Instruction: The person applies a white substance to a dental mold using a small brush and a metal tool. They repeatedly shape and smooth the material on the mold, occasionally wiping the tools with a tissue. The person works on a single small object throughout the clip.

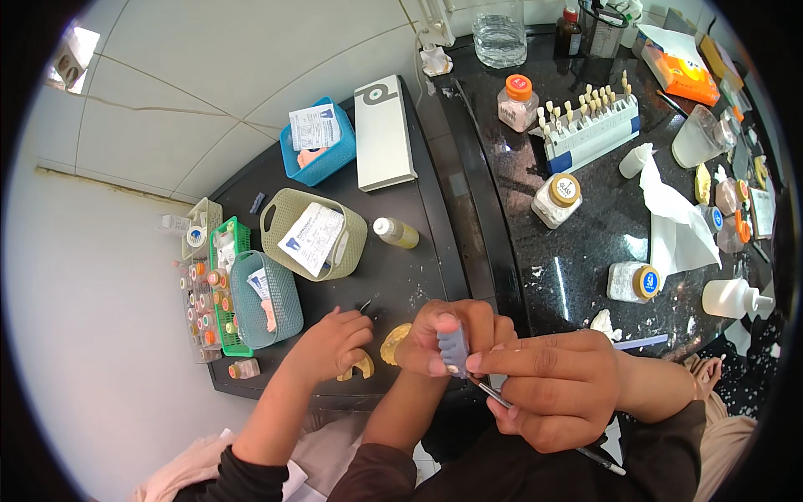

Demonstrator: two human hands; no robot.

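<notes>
My left hand [416, 345] pinches a grey-blue ridged dental silicone mold [452, 350], held up in front of my body. A small pale spot shows at the mold's lower end. My right hand [559, 383] grips a slim silver-shafted hand tool [495, 395], its dark tip close to that lower end. Whether the tip touches the mold I cannot tell. My right fingertips rest at the mold's edge. Just behind my left hand lies a yellow dental cast [395, 344], partly hidden by it.
Another person's hand [335, 345] reaches in from the left, beside a second yellow cast [361, 366]. Baskets [345, 268], a white box [383, 134] and a bottle [396, 233] stand on the left table. Jars [558, 201], a tooth shade guide [594, 138] and tissue [682, 230] occupy the right counter.
</notes>
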